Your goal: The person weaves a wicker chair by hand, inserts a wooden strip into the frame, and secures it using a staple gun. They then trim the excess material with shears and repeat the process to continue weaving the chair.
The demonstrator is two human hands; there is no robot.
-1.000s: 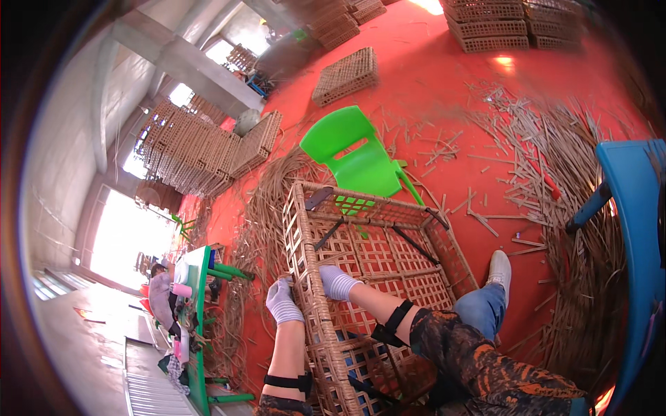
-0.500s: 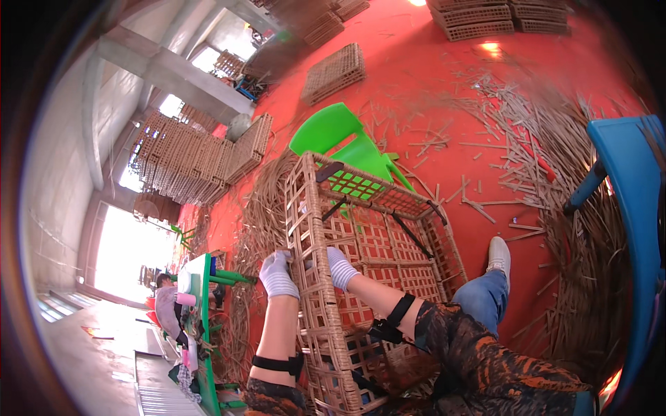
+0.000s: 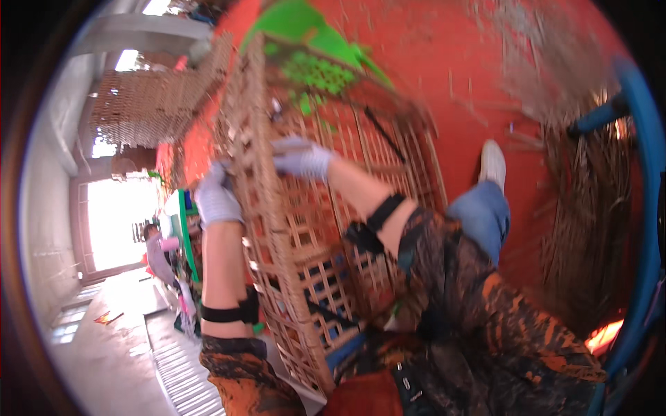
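Note:
A large open basket woven from brown strips (image 3: 277, 239) stands tilted in front of me, with dark bands across its lattice. My left hand (image 3: 218, 197), in a pale striped glove, is on the outer face of its left side wall, fingers bent against the weave. On the inner side of that wall, close to the rim, is my right hand (image 3: 305, 159), gloved alike. Its fingers are curled at the wall. Motion blur softens both hands, and any single strip between the fingers cannot be made out.
Behind the basket stands a green plastic chair (image 3: 298, 28). A blue stool (image 3: 642, 159) is at the right, beside a heap of loose strips (image 3: 579, 229) on the red floor (image 3: 444, 41). Stacked woven panels (image 3: 142, 104) and a person (image 3: 159, 256) at a green-edged table are at left.
The view has shifted, so the basket and both hands appear higher and farther left. Both hands remain at the same side wall; the right hand's fingers show more plainly along its inner side.

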